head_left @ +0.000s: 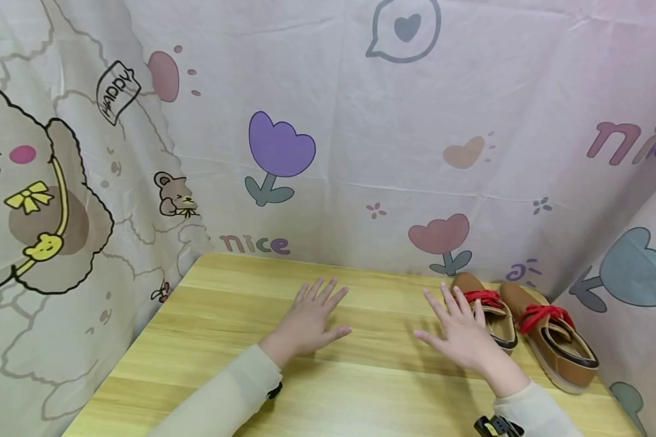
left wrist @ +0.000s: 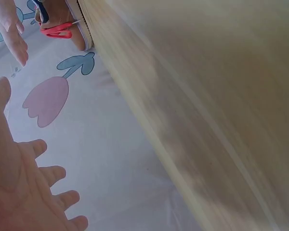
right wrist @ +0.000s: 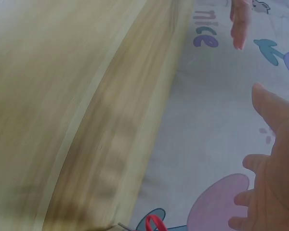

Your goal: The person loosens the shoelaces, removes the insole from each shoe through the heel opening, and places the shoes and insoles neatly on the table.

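A pair of brown shoes with red laces stands at the right end of the wooden table; the right shoe shows whole, while the left shoe is partly covered by my hand in the head view. My right hand hovers just left of them, fingers spread and straight, holding nothing. Over the middle of the table is my left hand, its fingers likewise spread and nothing in it. In the left wrist view the palm faces inward, and a shoe with a red lace appears at the top.
The yellowish wooden tabletop lies under both hands. A printed curtain with tulips and hearts hangs along its back edge, and bear-patterned cloth hangs at the left. Dark straps sit on both wrists, one being a wrist device.
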`<state>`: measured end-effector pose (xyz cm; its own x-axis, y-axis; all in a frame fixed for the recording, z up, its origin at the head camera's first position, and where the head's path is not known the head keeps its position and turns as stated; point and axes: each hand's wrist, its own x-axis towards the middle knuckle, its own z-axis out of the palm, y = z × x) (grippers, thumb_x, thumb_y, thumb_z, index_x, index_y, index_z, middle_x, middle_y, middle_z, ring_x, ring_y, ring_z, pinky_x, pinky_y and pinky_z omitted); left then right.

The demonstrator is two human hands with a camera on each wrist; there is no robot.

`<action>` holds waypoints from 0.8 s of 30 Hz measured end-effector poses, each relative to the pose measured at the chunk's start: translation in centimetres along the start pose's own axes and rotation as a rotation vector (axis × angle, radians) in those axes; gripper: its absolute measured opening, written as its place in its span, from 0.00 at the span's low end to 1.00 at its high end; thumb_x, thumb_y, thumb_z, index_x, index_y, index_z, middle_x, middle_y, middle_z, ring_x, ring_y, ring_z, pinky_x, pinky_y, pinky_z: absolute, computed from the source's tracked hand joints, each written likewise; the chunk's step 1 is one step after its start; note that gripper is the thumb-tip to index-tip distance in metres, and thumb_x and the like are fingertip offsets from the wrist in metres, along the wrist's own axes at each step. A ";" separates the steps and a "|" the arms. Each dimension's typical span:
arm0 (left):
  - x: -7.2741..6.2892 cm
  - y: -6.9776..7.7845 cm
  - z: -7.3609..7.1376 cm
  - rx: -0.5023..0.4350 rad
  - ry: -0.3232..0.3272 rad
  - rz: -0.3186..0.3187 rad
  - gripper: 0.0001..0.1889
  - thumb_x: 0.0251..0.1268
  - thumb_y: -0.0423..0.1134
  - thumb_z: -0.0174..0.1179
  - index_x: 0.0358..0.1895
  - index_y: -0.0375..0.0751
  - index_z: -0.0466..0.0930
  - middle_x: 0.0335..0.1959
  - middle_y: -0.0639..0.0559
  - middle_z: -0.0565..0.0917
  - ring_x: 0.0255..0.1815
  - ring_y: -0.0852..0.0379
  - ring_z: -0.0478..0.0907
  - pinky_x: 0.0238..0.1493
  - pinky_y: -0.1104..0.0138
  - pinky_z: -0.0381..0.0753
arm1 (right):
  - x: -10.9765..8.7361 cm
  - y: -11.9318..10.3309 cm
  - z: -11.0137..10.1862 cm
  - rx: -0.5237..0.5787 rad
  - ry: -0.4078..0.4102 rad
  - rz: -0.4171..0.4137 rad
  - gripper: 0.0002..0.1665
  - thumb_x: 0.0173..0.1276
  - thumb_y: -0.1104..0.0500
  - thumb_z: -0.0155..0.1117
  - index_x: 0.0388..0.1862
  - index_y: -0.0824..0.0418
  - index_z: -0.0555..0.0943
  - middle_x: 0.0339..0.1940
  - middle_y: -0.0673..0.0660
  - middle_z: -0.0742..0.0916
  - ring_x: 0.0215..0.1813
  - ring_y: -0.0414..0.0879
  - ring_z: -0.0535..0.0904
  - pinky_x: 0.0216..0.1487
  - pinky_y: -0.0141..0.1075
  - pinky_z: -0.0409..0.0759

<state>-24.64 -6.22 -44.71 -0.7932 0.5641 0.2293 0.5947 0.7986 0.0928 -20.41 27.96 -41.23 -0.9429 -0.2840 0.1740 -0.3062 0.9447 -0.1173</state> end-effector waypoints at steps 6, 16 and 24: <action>0.3 0.4 0.2 -0.006 -0.019 0.015 0.44 0.71 0.72 0.40 0.82 0.54 0.46 0.82 0.47 0.45 0.81 0.38 0.43 0.76 0.42 0.42 | -0.5 0.6 -0.4 0.024 -0.013 0.032 0.53 0.68 0.26 0.55 0.84 0.46 0.50 0.82 0.69 0.50 0.79 0.71 0.43 0.66 0.77 0.39; 0.5 0.9 0.5 -0.031 -0.036 0.021 0.44 0.71 0.74 0.37 0.82 0.54 0.46 0.82 0.49 0.44 0.81 0.41 0.42 0.77 0.43 0.42 | -0.8 2.0 -0.4 0.048 -0.029 0.078 0.56 0.66 0.23 0.52 0.84 0.47 0.48 0.81 0.70 0.49 0.79 0.72 0.41 0.65 0.77 0.34; 0.9 1.5 0.6 -0.058 -0.050 0.041 0.43 0.71 0.72 0.39 0.82 0.54 0.48 0.82 0.50 0.46 0.81 0.41 0.45 0.77 0.44 0.42 | -1.0 2.7 -0.7 0.042 -0.044 0.114 0.56 0.68 0.23 0.49 0.84 0.51 0.48 0.81 0.72 0.49 0.78 0.74 0.41 0.64 0.78 0.31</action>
<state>-24.51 -4.42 -44.92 -0.7725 0.6074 0.1853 0.6326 0.7617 0.1400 -20.20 30.87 -41.06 -0.9765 -0.1827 0.1144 -0.2008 0.9638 -0.1754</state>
